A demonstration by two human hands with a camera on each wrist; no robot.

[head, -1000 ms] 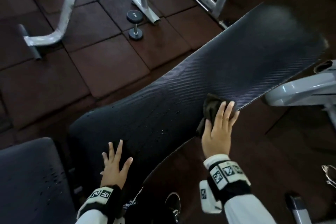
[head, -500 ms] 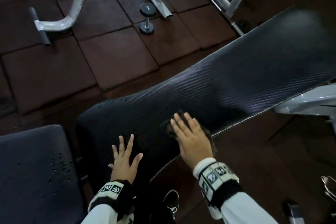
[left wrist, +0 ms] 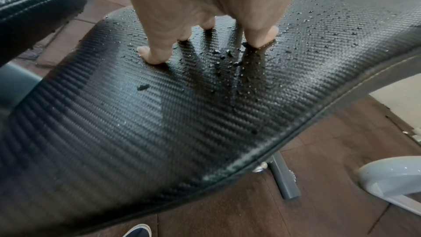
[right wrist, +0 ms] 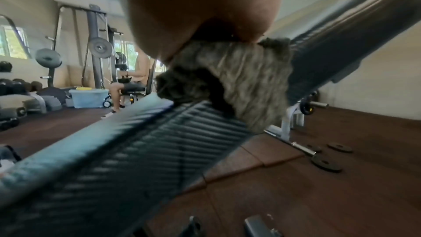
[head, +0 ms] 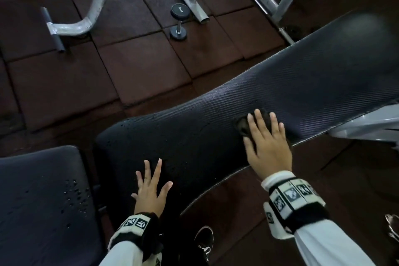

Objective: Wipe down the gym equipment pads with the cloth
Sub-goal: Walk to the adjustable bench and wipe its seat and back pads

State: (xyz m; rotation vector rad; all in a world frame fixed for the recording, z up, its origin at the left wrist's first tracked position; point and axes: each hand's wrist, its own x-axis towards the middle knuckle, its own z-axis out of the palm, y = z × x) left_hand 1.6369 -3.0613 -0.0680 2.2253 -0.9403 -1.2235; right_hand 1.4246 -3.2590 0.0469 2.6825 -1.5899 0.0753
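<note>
Right hand (head: 267, 147) is flat, fingers straight, pressing a dark fuzzy cloth (head: 241, 126) onto the near edge of the long black bench pad (head: 313, 93), about midway along it. Left hand (head: 151, 190) is spread open, fingertips (left wrist: 154, 57) planted on the pad's lower end, holding nothing, water drops all around them. Seat pad (head: 38, 201) just beside. Small dumbbell (head: 179, 21) on the floor behind.

Two hands (head: 149, 190), one cloth (head: 244, 125), two pads (head: 302, 84), one dumbbell (head: 179, 21), one shoe (head: 204, 242).
</note>
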